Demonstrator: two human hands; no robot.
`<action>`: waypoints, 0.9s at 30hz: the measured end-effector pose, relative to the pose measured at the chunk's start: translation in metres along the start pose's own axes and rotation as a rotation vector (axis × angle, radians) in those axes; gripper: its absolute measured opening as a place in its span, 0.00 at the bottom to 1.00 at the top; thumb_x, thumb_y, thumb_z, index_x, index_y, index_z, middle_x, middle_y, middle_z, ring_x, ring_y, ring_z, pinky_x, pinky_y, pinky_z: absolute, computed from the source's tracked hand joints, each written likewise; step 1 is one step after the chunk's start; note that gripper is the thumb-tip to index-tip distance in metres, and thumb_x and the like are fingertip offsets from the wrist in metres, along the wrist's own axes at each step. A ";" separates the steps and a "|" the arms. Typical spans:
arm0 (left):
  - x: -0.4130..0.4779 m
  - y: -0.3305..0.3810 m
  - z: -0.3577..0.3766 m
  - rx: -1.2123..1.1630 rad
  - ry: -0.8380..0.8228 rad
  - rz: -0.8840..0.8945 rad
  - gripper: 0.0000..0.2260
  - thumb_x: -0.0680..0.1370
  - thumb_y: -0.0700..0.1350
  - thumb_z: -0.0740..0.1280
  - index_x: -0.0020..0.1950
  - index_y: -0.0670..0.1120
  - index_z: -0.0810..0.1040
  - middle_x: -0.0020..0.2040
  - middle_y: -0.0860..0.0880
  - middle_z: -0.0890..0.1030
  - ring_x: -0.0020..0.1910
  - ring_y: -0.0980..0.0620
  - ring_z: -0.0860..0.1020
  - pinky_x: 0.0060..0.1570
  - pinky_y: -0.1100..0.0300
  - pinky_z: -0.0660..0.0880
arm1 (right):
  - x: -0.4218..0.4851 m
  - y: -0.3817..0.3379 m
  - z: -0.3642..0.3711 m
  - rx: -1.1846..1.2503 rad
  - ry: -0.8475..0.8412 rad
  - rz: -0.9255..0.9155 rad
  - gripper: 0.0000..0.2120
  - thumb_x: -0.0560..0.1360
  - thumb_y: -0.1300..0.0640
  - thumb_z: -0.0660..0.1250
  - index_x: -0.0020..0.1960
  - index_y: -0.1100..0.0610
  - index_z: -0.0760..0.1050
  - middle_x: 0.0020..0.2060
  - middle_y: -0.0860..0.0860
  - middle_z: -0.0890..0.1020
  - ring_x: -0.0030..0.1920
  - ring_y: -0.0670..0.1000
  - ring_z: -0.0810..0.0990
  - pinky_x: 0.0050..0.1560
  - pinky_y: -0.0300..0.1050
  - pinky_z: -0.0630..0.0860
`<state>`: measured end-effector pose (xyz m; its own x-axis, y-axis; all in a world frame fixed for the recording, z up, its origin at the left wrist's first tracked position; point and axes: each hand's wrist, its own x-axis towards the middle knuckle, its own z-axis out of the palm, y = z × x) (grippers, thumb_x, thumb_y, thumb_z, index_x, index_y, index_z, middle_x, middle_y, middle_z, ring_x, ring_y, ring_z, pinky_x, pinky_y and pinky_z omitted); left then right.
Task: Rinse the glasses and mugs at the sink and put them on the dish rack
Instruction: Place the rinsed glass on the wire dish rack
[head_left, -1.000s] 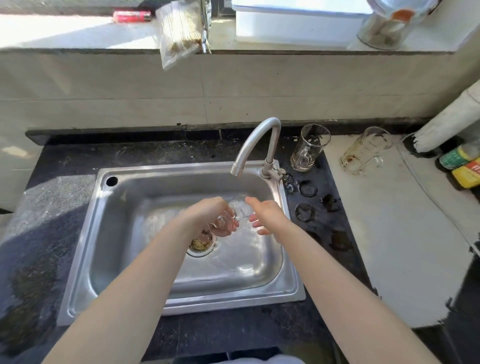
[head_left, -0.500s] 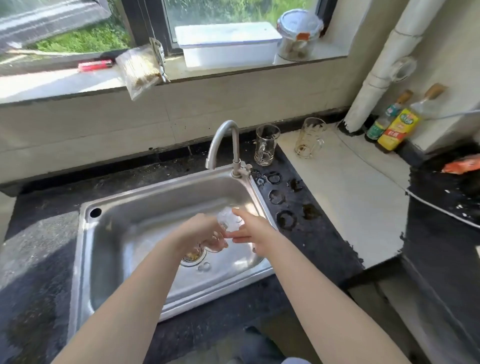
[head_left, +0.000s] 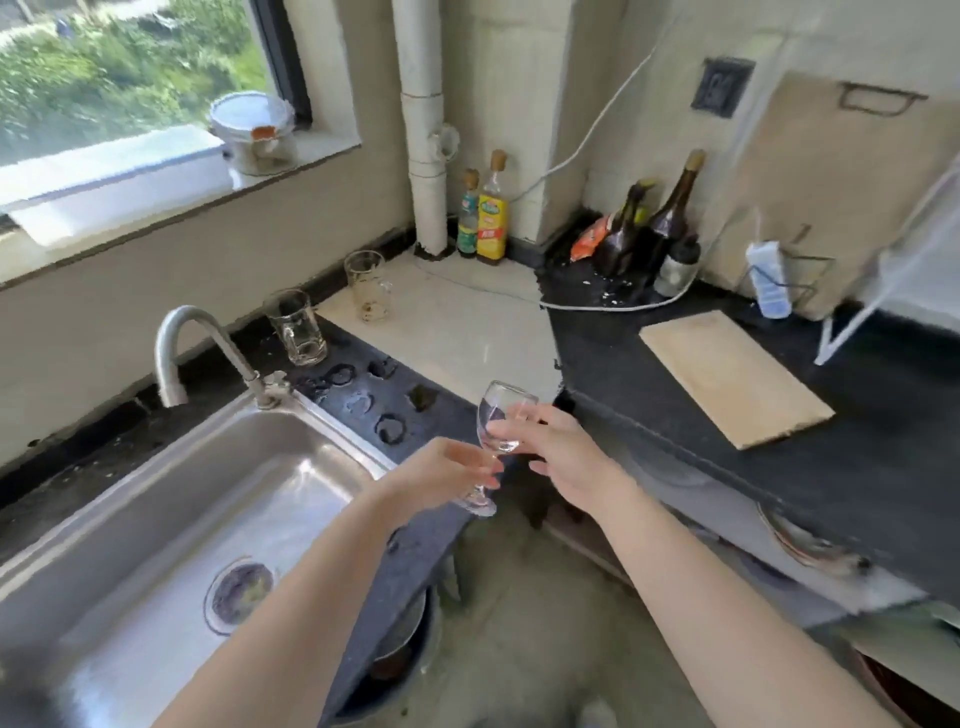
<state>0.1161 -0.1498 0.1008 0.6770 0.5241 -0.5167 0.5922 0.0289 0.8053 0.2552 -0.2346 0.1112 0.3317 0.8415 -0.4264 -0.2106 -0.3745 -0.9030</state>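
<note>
Right of the sink (head_left: 291, 457) | I see left hand (head_left: 447, 470) gripping the wine glass (head_left: 501, 423) stem, right hand (head_left: 558, 447) clasping its bowl | yellow bottle (head_left: 492, 221) label unreadable | white rack (head_left: 893, 270) far right, cut off.

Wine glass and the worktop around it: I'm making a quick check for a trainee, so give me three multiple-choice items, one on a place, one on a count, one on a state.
1. Where is the wine glass?
A. under the faucet
B. held right of the sink, past its rim
C. on the cutting board

2. How many glass mugs stand behind the sink?
A. two
B. four
C. none

3. How is the wine glass held?
A. lying flat
B. upside down
C. upright, slightly tilted

Answers: 1 B, the left hand pinches its stem and the right hand its bowl, away from the faucet; 2 A, one mug and another; 3 C, the bowl is above the foot.
</note>
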 end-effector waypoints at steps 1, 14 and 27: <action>0.010 0.012 0.016 0.039 -0.033 0.040 0.06 0.77 0.39 0.68 0.47 0.49 0.83 0.47 0.49 0.83 0.45 0.53 0.79 0.54 0.60 0.76 | -0.010 -0.001 -0.022 0.006 0.061 -0.041 0.27 0.58 0.52 0.75 0.56 0.59 0.74 0.45 0.50 0.79 0.41 0.42 0.79 0.40 0.34 0.70; 0.124 0.171 0.325 0.450 -0.212 0.448 0.18 0.77 0.36 0.61 0.66 0.45 0.75 0.65 0.47 0.77 0.63 0.48 0.75 0.63 0.59 0.70 | -0.155 0.034 -0.351 0.078 0.702 -0.159 0.22 0.65 0.64 0.77 0.56 0.56 0.73 0.43 0.52 0.82 0.44 0.49 0.81 0.53 0.43 0.76; 0.156 0.300 0.621 0.426 -0.638 0.613 0.13 0.73 0.44 0.73 0.56 0.50 0.79 0.47 0.54 0.83 0.45 0.59 0.80 0.51 0.62 0.76 | -0.283 0.082 -0.626 0.356 1.070 -0.095 0.23 0.66 0.48 0.75 0.58 0.53 0.76 0.53 0.50 0.82 0.53 0.50 0.82 0.48 0.44 0.71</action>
<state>0.6706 -0.5875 0.0812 0.9545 -0.2160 -0.2056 0.0829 -0.4703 0.8786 0.7196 -0.7473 0.1250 0.9409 0.0311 -0.3374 -0.3357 -0.0502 -0.9406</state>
